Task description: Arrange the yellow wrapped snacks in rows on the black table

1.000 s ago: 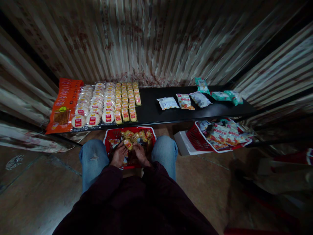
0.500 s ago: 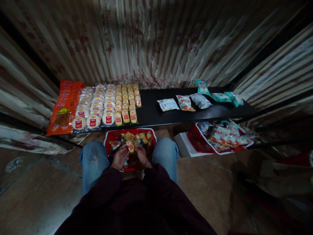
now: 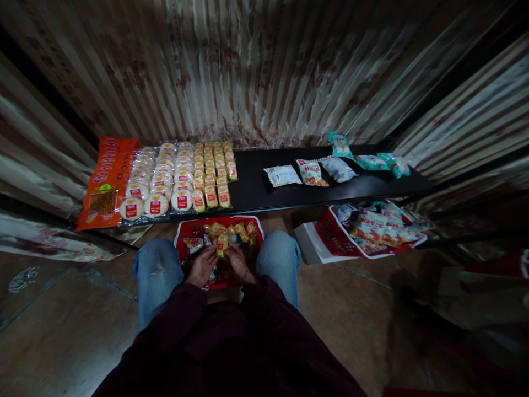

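Note:
Between my fingers is a small yellow snack packet (image 3: 222,244) with a red and white label, held upright over a red basket (image 3: 177,238). My left hand (image 3: 202,266) grips its left side, and my right hand (image 3: 238,262) closes on its right lower edge. Other yellow packets (image 3: 239,228) and mixed wrappers lie in the basket, which sits between my knees. On the black shelf (image 3: 252,193) ahead, rows of similar yellow packets (image 3: 210,194) stand beside columns of round rice crackers (image 3: 156,204) in clear wrap.
An orange snack bag (image 3: 108,182) lies at the shelf's left end. White pouches (image 3: 312,172) and green pouches (image 3: 372,162) are spread along its right half. Below, a second red basket (image 3: 336,234) full of pouches rests by a white box (image 3: 308,242). Striped curtain (image 3: 256,71) surrounds the shelf.
The yellow packet in my fingers has turned from tilted to nearly upright and risen slightly. My hands stay over the basket. The whole view has shifted a little.

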`<state>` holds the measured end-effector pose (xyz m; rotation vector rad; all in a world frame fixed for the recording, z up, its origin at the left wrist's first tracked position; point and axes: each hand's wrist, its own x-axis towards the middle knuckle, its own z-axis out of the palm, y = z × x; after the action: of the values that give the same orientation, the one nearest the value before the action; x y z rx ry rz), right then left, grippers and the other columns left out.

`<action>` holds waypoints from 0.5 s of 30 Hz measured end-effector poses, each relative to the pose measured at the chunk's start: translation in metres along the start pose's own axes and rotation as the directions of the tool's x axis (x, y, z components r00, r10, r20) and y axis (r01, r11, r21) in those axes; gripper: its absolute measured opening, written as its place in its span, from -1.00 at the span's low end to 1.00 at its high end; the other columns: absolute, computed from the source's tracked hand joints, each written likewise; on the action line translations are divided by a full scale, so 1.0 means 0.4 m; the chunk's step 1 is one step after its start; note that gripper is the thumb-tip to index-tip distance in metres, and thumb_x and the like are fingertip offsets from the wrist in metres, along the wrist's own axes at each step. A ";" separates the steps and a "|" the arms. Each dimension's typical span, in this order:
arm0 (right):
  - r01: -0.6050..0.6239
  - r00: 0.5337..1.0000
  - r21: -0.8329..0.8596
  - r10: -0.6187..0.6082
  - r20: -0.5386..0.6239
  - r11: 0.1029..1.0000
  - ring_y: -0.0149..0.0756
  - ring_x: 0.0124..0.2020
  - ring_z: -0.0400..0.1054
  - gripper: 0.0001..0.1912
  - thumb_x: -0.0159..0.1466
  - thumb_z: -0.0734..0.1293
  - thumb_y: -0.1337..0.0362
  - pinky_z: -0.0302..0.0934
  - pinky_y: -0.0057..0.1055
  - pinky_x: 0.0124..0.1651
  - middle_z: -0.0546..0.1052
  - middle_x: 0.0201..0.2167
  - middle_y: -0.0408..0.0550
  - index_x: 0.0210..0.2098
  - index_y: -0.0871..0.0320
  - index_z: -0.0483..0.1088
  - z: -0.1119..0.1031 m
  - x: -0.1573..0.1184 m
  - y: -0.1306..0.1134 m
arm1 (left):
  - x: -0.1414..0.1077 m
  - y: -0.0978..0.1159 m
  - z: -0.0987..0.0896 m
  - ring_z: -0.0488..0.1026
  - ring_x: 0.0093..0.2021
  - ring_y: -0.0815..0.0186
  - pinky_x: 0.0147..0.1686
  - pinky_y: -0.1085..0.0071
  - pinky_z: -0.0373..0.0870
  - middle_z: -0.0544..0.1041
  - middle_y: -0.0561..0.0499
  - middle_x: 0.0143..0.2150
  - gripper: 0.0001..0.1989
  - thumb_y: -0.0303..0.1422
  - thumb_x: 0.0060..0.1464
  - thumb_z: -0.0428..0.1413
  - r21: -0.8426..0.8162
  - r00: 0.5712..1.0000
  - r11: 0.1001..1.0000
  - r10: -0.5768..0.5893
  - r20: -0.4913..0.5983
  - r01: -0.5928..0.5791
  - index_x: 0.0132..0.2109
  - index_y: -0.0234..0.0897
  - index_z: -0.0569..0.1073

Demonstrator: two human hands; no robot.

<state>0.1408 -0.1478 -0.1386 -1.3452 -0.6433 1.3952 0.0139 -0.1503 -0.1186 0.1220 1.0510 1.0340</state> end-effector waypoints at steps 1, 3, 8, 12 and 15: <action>-0.014 1.000 0.016 0.014 0.011 1.000 -0.28 -0.35 0.40 -0.71 -0.11 0.34 0.23 0.24 -0.39 -0.23 0.58 -0.39 -0.12 -0.36 0.14 0.48 0.001 -0.001 -0.001 | 0.000 -0.001 -0.002 0.45 -0.07 0.33 0.03 0.37 0.31 0.54 -0.07 -0.04 -0.82 -0.52 -0.02 0.05 0.012 1.000 1.000 -0.001 0.004 0.001 -0.28 -0.29 0.53; -0.031 0.999 0.028 0.030 0.029 0.999 -0.28 -0.35 0.40 -0.69 -0.12 0.34 0.24 0.24 -0.39 -0.24 0.58 -0.38 -0.11 -0.35 0.14 0.49 0.003 -0.002 -0.002 | 0.000 -0.001 -0.006 0.44 -0.04 0.32 0.04 0.36 0.29 0.52 -0.07 0.01 -0.81 -0.51 -0.04 0.07 0.047 1.000 0.999 0.000 0.012 -0.001 -0.27 -0.28 0.52; -0.027 0.998 0.071 0.023 0.053 0.997 -0.28 -0.31 0.42 -0.65 -0.13 0.35 0.26 0.25 -0.38 -0.18 0.58 -0.33 -0.10 -0.30 0.14 0.47 0.003 0.001 0.004 | -0.001 -0.001 -0.003 0.41 0.03 0.27 0.06 0.32 0.26 0.48 -0.06 0.06 -0.77 -0.43 -0.12 0.17 0.166 0.999 0.985 0.030 0.036 -0.035 -0.21 -0.24 0.52; -0.022 1.000 0.041 0.022 -0.005 0.999 -0.25 -0.28 0.41 -0.62 -0.13 0.38 0.24 0.25 -0.33 -0.15 0.58 -0.33 -0.05 -0.28 0.18 0.46 0.003 0.007 0.012 | -0.003 -0.003 0.012 0.40 0.03 0.20 0.02 0.28 0.27 0.49 -0.11 0.03 -0.65 -0.36 -0.20 0.26 0.330 0.997 0.941 0.077 0.006 -0.074 -0.17 -0.25 0.50; 0.008 1.000 0.041 -0.007 -0.026 0.999 -0.22 -0.25 0.41 -0.63 -0.13 0.40 0.21 0.26 -0.29 -0.11 0.57 -0.32 -0.04 -0.29 0.16 0.47 0.006 0.009 0.015 | -0.004 -0.006 0.020 0.40 0.03 0.17 -0.01 0.27 0.29 0.47 -0.13 0.03 -0.58 -0.30 -0.23 0.30 0.422 0.994 0.901 0.113 -0.006 -0.100 -0.15 -0.25 0.48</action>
<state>0.1374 -0.1457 -0.1449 -1.3251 -0.5989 1.3752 0.0212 -0.1500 -0.1145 0.5222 1.2968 0.8937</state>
